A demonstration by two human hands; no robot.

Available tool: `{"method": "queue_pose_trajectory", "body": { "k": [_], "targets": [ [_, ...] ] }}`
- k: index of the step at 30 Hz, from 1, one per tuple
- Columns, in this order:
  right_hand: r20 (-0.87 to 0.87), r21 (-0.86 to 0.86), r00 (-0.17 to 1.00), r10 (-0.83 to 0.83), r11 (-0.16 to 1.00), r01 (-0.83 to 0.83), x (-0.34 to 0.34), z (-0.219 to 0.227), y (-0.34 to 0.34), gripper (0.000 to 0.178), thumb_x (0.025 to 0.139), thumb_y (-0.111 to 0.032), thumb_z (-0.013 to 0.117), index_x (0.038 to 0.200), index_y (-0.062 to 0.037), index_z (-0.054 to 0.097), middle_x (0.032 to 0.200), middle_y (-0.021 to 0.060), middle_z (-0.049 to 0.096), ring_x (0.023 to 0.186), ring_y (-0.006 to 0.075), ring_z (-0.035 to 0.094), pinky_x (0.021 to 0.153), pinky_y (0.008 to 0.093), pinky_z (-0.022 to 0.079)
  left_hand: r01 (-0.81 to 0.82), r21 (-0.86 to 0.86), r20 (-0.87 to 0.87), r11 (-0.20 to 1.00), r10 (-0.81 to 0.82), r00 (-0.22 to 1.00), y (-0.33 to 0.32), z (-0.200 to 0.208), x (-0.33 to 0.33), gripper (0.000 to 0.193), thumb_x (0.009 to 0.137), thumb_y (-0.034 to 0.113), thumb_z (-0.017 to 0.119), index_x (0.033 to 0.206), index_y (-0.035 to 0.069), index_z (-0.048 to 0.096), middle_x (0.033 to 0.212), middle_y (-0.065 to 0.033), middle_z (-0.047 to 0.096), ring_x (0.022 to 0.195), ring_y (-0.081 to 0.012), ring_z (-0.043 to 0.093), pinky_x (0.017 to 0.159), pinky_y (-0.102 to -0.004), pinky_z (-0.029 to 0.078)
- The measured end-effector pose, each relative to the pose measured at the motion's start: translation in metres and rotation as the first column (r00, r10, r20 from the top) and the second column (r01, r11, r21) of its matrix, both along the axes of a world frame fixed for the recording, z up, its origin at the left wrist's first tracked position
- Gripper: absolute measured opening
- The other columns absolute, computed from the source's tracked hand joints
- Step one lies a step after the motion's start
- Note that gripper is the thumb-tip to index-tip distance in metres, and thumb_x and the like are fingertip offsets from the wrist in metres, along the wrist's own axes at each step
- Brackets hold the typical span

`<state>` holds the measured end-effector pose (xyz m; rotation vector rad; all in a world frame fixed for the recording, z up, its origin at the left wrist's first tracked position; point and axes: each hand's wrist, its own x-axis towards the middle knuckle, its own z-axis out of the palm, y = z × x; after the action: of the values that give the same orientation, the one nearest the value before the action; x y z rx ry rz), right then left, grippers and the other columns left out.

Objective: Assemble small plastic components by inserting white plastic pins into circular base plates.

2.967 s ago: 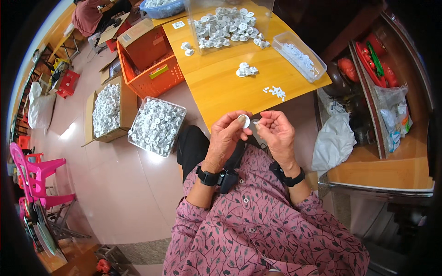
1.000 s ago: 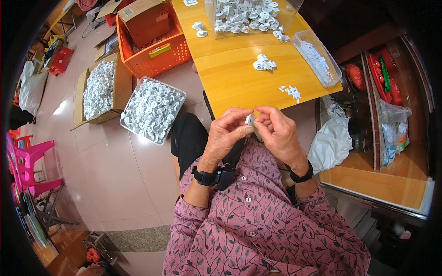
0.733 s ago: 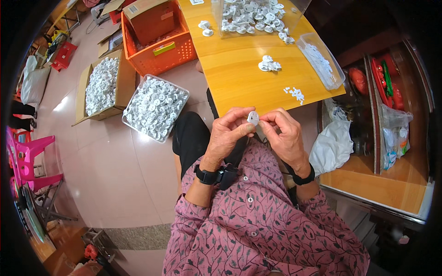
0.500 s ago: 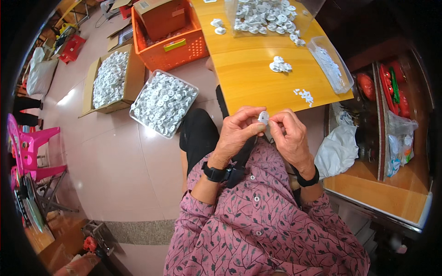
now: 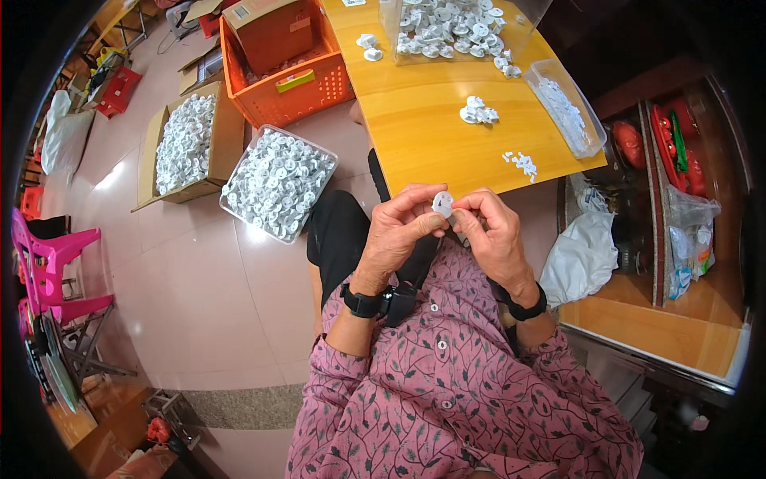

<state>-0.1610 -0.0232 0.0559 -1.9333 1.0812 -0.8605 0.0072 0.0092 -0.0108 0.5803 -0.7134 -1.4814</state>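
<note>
A small white round plastic part (image 5: 442, 204) is pinched between the thumb and fingers of my left hand (image 5: 399, 227), above my lap at the table's near edge. My right hand (image 5: 493, 231) is closed in a pinch against the part's right edge. Whatever its fingertips hold there is too small to make out. Just beyond my hands, tiny white pieces (image 5: 523, 164) lie scattered on the yellow wooden table (image 5: 415, 152). Farther back sits a little cluster of white plastic parts (image 5: 479, 112).
A clear tray (image 5: 589, 142) of small white pieces stands at the table's right edge, and a clear bin (image 5: 389, 24) of white parts at the back. To the left, a full clear tub (image 5: 227, 203), a cardboard box (image 5: 148, 172) and an orange crate (image 5: 239, 96) stand on the floor.
The white part has turned, showing its face more fully. My right fingertips have closed in on its edge. The whole view has shifted slightly.
</note>
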Motion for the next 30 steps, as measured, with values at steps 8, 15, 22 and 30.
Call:
{"method": "queue_pose_trajectory", "body": {
  "k": [8,15,22,30],
  "targets": [
    [0.075,0.119,0.996,-0.043,0.992,0.034,0.008,-0.001,0.002,0.007,0.092,-0.002,0.066,0.095,0.0021,0.061,0.086,0.0095,0.067,0.074,0.0127,0.066,0.065,0.0265,0.053,-0.020,0.032,0.004,0.999,0.020,1.000,0.003,0.004,0.003,0.036,0.088,-0.004,0.067,0.124,-0.004,0.062,0.109,-0.0088,0.065,0.089,-0.0161,0.066,0.075,-0.0267,0.056],
    [0.035,0.087,0.998,-0.044,0.995,0.041,0.017,-0.004,0.001,0.007,0.092,-0.004,0.066,0.093,0.0008,0.062,0.079,0.0059,0.065,0.068,0.0097,0.062,0.060,0.0251,0.049,-0.010,0.018,0.123,1.000,0.008,0.992,0.005,0.003,0.017,0.035,0.087,-0.003,0.070,0.121,-0.004,0.063,0.108,-0.0075,0.064,0.089,-0.0163,0.067,0.075,-0.0265,0.056],
    [-0.040,0.047,0.999,0.007,0.999,-0.005,0.017,-0.006,-0.002,0.008,0.091,-0.004,0.067,0.093,0.0008,0.061,0.080,0.0087,0.064,0.069,0.0139,0.063,0.060,0.0264,0.051,-0.347,0.272,0.013,0.898,0.357,0.934,0.007,-0.033,0.059,0.031,0.092,0.001,0.065,0.122,-0.004,0.062,0.104,-0.0106,0.069,0.081,-0.0151,0.067,0.070,-0.0246,0.056],
    [-0.134,-0.033,0.989,0.064,0.997,-0.070,0.007,-0.007,-0.001,0.009,0.089,-0.001,0.068,0.092,0.0014,0.061,0.085,0.0106,0.063,0.072,0.0177,0.065,0.059,0.0281,0.053,-0.600,0.520,-0.015,0.607,0.709,0.705,-0.010,-0.153,0.170,0.019,0.091,0.008,0.071,0.104,-0.001,0.060,0.092,-0.0065,0.063,0.082,-0.0198,0.066,0.076,-0.0327,0.058]
  ]
}}
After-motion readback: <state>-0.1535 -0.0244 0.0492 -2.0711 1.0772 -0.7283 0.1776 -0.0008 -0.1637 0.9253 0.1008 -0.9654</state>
